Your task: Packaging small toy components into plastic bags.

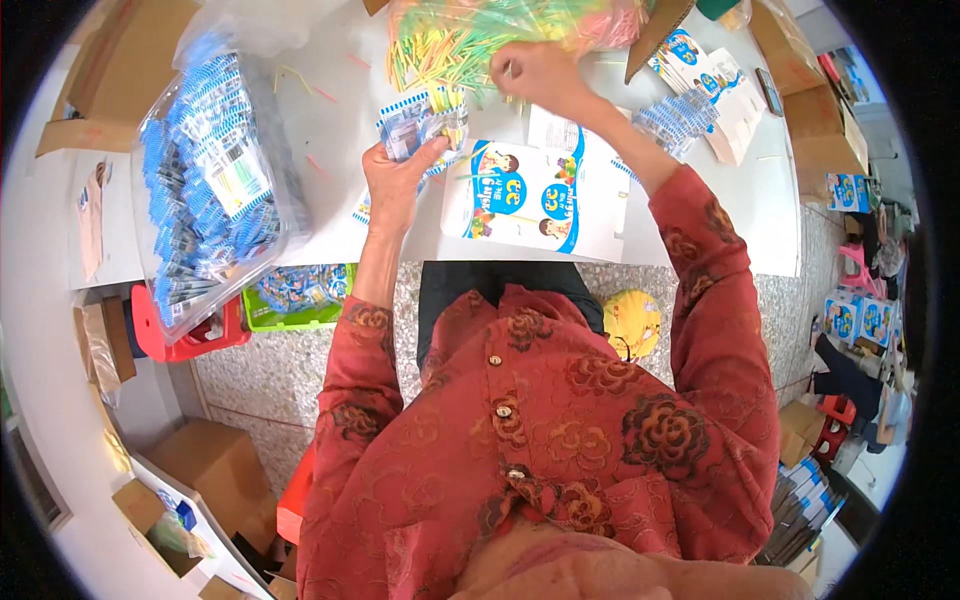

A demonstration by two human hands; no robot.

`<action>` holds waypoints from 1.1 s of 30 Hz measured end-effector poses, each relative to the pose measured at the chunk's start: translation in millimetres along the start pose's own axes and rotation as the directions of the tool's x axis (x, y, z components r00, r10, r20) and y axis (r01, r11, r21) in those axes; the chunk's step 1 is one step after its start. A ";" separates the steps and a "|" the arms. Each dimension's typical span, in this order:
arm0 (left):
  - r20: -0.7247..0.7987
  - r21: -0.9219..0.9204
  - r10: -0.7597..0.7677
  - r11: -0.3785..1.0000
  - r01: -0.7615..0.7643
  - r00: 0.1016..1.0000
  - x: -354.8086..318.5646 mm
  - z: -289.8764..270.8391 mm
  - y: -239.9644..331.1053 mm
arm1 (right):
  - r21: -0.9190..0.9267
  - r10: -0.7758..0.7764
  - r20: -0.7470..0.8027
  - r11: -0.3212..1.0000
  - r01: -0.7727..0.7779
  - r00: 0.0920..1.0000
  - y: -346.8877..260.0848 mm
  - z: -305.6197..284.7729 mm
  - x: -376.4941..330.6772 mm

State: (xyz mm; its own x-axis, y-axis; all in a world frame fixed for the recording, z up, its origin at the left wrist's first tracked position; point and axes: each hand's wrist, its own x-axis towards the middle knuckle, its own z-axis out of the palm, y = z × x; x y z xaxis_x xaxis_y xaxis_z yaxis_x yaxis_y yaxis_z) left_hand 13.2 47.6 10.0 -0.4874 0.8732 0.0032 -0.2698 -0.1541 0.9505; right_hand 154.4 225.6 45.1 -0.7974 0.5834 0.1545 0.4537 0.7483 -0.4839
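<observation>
The left hand (398,185) pinched a blue-and-white packet (403,130) at eleven o'clock, best held softly, while the right hand (540,78), grip unclear, curled near straws (430,58) at twelve.

Bright colours on a white table (720,215), with a red flowery shirt (560,400) beside it.
The shirt has big dark brown and gold flowers all over it, and pale buttons (503,411). The small straws (440,60) are yellow, green, orange and pink. The held packets (405,125) are white and blue, with little blue-and-white checks along the edge. The flat carton (500,215) is white with blue patches. Blue and white packets fill the see-through tub (290,205). The stool (165,335) is red, the crate (295,322) is bright green, the trousers (440,290) are black, and the floor (255,375) is grey with speckles.
</observation>
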 end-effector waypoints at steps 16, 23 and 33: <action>0.020 0.027 -0.002 1.000 0.001 1.000 -1.3 9.2 -2.8 | 0.420 -0.319 -0.187 0.829 0.369 0.929 -50.2 -20.9 -20.4; 0.016 -0.007 -0.006 1.000 0.006 1.000 -1.6 9.4 0.1 | 0.727 -0.108 -0.004 0.682 0.077 0.994 -37.4 -21.3 -27.5; -0.013 -0.100 -0.006 0.995 0.004 1.000 -3.8 2.6 0.7 | 0.796 -0.135 0.054 0.605 0.039 0.989 -28.5 -17.1 -29.3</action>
State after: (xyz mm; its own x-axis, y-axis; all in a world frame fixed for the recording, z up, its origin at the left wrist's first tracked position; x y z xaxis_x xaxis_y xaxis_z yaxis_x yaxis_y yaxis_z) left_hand 17.1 45.4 11.4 -0.4962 0.8682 -0.0061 -0.3539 -0.1959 0.9146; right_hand 171.6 192.6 69.1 -0.8717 0.4590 0.1717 -0.0734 0.2241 -0.9718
